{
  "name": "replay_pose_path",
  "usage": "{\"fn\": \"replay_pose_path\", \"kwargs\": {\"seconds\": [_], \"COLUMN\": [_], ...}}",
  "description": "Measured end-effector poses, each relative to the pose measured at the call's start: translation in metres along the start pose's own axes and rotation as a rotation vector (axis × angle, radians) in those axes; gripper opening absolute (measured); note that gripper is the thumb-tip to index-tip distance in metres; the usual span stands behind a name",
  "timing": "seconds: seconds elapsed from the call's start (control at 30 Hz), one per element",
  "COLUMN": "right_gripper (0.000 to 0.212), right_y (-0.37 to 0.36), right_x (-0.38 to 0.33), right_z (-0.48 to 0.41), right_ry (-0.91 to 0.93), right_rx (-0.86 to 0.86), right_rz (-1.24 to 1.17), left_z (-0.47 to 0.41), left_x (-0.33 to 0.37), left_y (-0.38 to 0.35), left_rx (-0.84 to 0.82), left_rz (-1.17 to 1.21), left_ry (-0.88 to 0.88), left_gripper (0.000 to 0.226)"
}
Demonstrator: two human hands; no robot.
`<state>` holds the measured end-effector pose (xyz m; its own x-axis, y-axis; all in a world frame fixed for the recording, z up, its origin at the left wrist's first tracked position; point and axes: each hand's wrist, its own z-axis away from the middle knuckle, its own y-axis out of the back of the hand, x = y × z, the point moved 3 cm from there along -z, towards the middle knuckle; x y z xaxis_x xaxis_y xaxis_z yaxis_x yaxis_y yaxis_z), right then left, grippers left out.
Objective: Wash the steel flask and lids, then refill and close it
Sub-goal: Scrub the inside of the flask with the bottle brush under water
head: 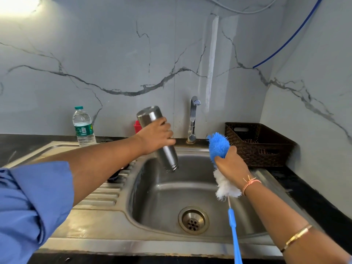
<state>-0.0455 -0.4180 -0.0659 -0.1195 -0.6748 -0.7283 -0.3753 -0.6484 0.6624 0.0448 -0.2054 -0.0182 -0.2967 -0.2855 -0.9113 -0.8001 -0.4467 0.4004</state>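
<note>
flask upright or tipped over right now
Tipped upside down: the left hand holds the steel flask with its base up and its open mouth pointing down over the sink.

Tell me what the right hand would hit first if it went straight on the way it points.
Probably the tap behind the sink; the right hand and its brush aim at it, though depth is unclear.

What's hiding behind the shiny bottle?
A small red thing peeks out behind the steel flask, which the left hand holds upside down. Only one edge shows. The flask covers the rest, so I cannot tell what it is.
</note>
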Motion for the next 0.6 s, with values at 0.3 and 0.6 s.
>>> {"fn": "replay_pose_path", "kwargs": {"seconds": [0.3,0.6], "right_gripper": [0.028,0.026], "right_y": [0.003,-0.008], "right_x": [-0.004,-0.011], "right_z": [0.005,0.006], "right_ry": [0.013,0.009], "right_rx": [-0.001,-0.034], "right_rz": [0.009,-0.019], "left_z": [0.017,0.026], "left_x": [0.008,0.015], "left_y": [-0.014,-0.003], "left_rx": [-0.158,-0.324], "left_rz": [0.165,0.199], "left_ry": [0.178,0.167], "left_gripper": [0.05,0.051]}}
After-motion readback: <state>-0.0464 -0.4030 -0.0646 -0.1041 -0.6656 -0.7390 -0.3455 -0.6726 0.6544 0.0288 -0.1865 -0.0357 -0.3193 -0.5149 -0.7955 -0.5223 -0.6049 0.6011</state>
